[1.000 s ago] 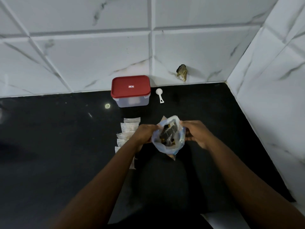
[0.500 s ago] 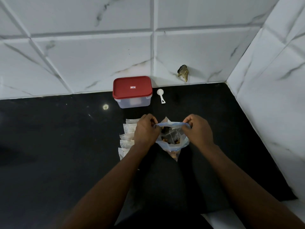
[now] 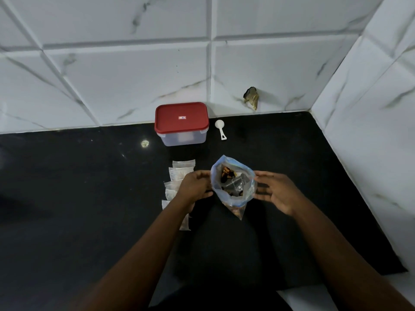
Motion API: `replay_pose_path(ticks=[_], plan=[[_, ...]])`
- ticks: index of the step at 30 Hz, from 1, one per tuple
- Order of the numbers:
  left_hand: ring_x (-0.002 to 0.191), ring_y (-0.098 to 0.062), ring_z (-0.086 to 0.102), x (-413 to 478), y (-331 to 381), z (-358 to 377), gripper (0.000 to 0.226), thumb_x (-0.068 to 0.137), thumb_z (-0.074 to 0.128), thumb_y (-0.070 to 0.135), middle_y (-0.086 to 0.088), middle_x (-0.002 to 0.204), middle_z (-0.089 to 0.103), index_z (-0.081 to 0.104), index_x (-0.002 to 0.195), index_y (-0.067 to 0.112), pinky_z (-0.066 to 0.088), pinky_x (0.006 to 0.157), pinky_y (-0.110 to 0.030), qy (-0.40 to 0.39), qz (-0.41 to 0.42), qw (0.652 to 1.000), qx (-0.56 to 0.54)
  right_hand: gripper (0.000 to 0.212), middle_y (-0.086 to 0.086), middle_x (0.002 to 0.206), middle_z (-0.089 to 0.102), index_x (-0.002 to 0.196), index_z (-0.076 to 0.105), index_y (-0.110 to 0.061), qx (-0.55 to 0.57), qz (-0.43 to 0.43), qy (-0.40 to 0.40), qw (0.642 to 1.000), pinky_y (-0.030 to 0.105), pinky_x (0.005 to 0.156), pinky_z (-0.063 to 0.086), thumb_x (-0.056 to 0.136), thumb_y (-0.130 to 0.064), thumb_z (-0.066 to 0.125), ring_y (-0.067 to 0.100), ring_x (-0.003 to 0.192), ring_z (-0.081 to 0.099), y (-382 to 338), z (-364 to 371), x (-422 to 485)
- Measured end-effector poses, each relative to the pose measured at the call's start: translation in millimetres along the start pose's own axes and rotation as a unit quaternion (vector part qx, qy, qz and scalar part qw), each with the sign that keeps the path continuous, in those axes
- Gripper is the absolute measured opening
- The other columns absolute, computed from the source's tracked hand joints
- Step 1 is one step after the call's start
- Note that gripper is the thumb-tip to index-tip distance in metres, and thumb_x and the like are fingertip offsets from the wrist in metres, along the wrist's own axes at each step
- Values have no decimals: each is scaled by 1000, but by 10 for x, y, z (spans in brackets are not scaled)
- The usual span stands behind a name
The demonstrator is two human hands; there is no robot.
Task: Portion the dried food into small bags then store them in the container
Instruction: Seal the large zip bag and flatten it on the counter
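A clear bag of dried food (image 3: 233,187) with a blue rim stands on the black counter (image 3: 89,198), its mouth spread wide, dark and orange pieces showing inside. My left hand (image 3: 194,187) curls around the bag's left edge. My right hand (image 3: 278,191) is just right of the bag, fingers spread, with the fingertips at the rim. A row of several small clear bags (image 3: 180,170) lies left of the big bag, partly under my left forearm. The container (image 3: 184,139) with a red lid (image 3: 182,117) stands closed at the back wall.
A white scoop (image 3: 221,129) lies right of the container. A brown scrap (image 3: 251,97) sticks to the tiled wall. A pale spot (image 3: 144,143) marks the counter to the left. The tiled side wall closes the right, and the counter's front edge runs near my right forearm.
Both hands pinched the bag's top nearly flat half a second ago. Now the mouth is pulled wide open, and my right hand has loosened and spread its fingers.
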State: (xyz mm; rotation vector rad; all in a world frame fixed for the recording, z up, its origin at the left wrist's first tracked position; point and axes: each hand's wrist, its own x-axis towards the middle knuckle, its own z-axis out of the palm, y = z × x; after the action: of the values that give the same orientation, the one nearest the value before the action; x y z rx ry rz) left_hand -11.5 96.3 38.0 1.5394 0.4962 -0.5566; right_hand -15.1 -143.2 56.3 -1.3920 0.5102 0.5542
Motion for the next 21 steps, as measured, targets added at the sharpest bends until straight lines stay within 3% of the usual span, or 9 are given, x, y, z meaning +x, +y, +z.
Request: replay_pose_path(ticks=[8, 13, 15, 17, 19, 21], plan=[[113, -23, 68, -35, 42, 118, 31, 96, 66, 5, -7, 122, 69, 62, 123, 19, 58, 97, -43, -2, -5, 1000, -26, 29, 4, 108, 75, 116, 68, -16, -85, -49, -8, 995, 33, 71, 62, 89, -7, 74, 15, 90, 76, -22, 55, 6], [106, -23, 72, -55, 50, 191, 31, 93, 67, -2, -10, 120, 71, 65, 119, 15, 62, 85, -36, -27, -10, 998, -63, 26, 7, 101, 75, 107, 68, -15, -124, -50, 23, 991, 31, 70, 62, 86, -3, 77, 17, 88, 76, -76, 37, 5], [97, -19, 74, -55, 47, 213, 26, 93, 67, -1, -8, 113, 73, 67, 109, 19, 63, 76, -30, 31, 18, 999, 2, 20, 7, 93, 74, 103, 70, -12, -186, -76, 73, 977, 24, 59, 60, 86, -4, 76, 15, 80, 75, -108, -2, 2], [87, -13, 73, -53, 45, 206, 23, 91, 70, 1, -3, 101, 73, 68, 98, 23, 60, 70, -24, 119, 81, 982, 123, 11, 5, 82, 73, 94, 72, -12, -279, -127, 146, 941, 24, 53, 59, 86, -7, 78, 13, 68, 74, -120, -52, 22], [83, -10, 68, -59, 36, 226, 23, 88, 72, 0, 1, 92, 69, 67, 92, 22, 54, 66, -19, 173, 140, 954, 203, 10, 0, 77, 71, 88, 71, -15, -353, -167, 193, 900, 30, 54, 62, 85, -9, 78, 12, 62, 73, -102, -95, 54], [83, -9, 67, -64, 19, 272, 20, 88, 73, 1, 3, 90, 67, 66, 92, 20, 53, 66, -18, 195, 168, 942, 218, 14, -3, 79, 70, 87, 68, -22, -385, -182, 196, 883, 33, 58, 63, 85, -13, 78, 10, 65, 72, -94, -106, 72]])
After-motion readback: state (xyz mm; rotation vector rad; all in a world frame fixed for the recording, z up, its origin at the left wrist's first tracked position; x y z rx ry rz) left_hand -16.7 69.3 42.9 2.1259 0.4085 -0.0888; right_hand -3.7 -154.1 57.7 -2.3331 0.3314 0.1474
